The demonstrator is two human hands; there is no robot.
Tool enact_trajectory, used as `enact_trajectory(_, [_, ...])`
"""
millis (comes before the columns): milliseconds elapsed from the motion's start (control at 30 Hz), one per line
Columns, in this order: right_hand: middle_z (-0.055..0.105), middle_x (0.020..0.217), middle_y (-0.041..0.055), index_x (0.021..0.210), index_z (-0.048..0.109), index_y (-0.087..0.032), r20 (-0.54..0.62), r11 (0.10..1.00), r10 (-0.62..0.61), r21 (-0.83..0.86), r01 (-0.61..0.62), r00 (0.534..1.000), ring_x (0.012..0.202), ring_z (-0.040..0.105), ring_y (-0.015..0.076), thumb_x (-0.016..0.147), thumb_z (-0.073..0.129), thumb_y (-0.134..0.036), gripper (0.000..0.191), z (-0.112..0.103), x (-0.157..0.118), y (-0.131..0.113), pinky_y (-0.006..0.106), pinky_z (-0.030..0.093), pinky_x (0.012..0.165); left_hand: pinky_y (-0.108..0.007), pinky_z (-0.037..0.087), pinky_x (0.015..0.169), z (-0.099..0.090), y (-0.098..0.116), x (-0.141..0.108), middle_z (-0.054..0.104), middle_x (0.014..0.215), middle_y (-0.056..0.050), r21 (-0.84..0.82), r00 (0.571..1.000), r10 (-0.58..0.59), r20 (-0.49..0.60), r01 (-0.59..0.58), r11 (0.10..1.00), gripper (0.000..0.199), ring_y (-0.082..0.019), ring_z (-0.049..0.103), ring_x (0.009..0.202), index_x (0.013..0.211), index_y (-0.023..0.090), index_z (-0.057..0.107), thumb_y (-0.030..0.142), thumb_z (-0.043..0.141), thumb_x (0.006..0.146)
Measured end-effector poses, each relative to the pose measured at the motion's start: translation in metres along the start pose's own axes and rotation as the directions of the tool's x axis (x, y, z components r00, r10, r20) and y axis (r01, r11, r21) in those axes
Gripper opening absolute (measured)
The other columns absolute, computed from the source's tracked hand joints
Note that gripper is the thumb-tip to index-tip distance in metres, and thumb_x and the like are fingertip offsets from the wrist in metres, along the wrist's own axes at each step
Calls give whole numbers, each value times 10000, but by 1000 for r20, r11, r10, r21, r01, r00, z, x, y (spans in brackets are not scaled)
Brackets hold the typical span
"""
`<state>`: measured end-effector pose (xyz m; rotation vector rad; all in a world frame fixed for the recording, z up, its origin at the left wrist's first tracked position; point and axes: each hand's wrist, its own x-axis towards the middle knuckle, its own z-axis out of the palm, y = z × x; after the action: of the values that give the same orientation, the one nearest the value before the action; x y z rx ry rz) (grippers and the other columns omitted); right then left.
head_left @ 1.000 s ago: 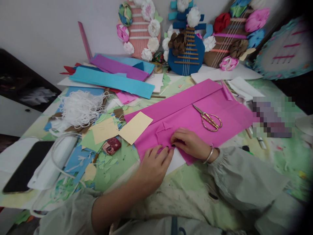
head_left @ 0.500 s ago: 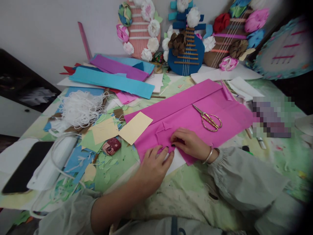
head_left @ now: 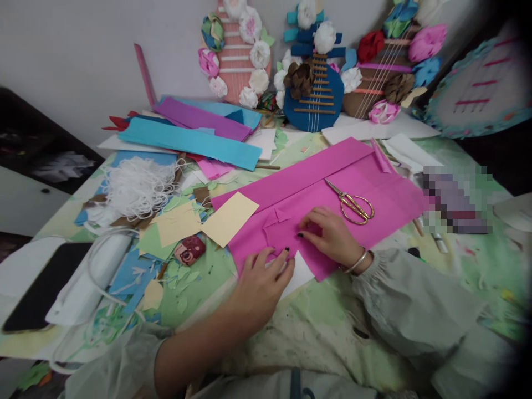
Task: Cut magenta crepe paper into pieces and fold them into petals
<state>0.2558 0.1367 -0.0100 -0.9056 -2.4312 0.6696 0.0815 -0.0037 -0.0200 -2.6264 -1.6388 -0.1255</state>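
Note:
A large bright pink sheet of crepe paper point(head_left: 382, 199) lies in front of me, with a folded strip along its far side. My left hand point(head_left: 264, 285) rests on its near edge, fingers stretched out and slightly apart. Under and just beyond those fingers is a small creased pink paper piece point(head_left: 277, 224). Close by, my right hand point(head_left: 332, 238) is held over the sheet with thumb and fingertips pinched together; whatever is between them cannot be made out. Gold-handled scissors point(head_left: 355, 208) lie on the sheet beyond my right hand. White paper point(head_left: 300, 276) shows between the hands.
Left of the sheet are a cream card point(head_left: 230, 219), a dark red case point(head_left: 190, 250), tangled white string point(head_left: 139, 185) and a black phone point(head_left: 45, 285). Behind lie turquoise paper strips point(head_left: 191, 143). Flower-decorated paper instruments, one blue point(head_left: 315, 100), lean against the wall.
My right hand has drawn a little away from my left, toward the right, with its fingers still pinched. My left hand has stayed in place on the paper.

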Motion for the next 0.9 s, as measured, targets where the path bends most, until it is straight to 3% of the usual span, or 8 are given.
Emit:
enact_trajectory(167, [574, 836, 50, 815, 564, -172, 125, 999, 13, -53, -6, 992, 819, 488, 200, 747, 707, -331, 224, 3, -5, -7, 336, 356, 753, -470, 381, 855, -1, 1, 0, 507, 1341, -67, -9, 1000, -13, -7, 13, 1000, 469, -332, 428, 1151, 1304, 193, 479, 126, 458, 840])
enact_trajectory(300, [573, 777, 32, 745, 518, -179, 65, 994, 86, -75, -81, 994, 762, 486, 183, 746, 695, -268, 198, 2, -1, 4, 314, 337, 713, -466, 386, 833, -2, 1, 0, 499, 1352, -64, -15, 1000, -22, -16, 22, 1000, 458, -336, 432, 1138, 1299, 187, 484, 139, 456, 844])
enact_trajectory(467, [553, 724, 20, 707, 489, -182, -5, 994, 95, -58, -95, 995, 708, 471, 168, 763, 634, -176, 155, -2, 0, 9, 297, 321, 671, -464, 380, 844, -3, 1, 1, 485, 1366, -66, -10, 1000, -19, -8, 19, 1000, 459, -335, 423, 1154, 1305, 183, 475, 132, 442, 850])
enact_trajectory(700, [568, 772, 33, 712, 510, -183, 93, 985, 98, -153, -83, 991, 751, 469, 189, 735, 699, -397, 287, 4, -5, -1, 325, 317, 705, -468, 385, 847, -2, 2, -1, 487, 1360, -69, -7, 1000, -26, 4, 26, 1000, 471, -342, 414, 1170, 1315, 193, 467, 112, 425, 853])
enact_trajectory(800, [576, 762, 41, 707, 519, -179, 42, 973, 112, -207, -101, 993, 752, 475, 195, 770, 671, -355, 240, 3, -3, 0, 342, 329, 714, -468, 389, 856, -2, 3, -1, 466, 1374, -85, -13, 999, -39, 9, 39, 999, 484, -338, 419, 1168, 1334, 197, 445, 115, 426, 857])
enact_trajectory(900, [597, 812, 63, 799, 577, -172, 43, 990, -6, -140, 12, 999, 793, 501, 198, 825, 612, -252, 91, -1, -2, -7, 347, 384, 735, -478, 389, 869, -1, 3, -1, 449, 1368, -131, -9, 998, -65, 0, 65, 998, 494, -340, 427, 1171, 1339, 214, 434, 122, 450, 854])
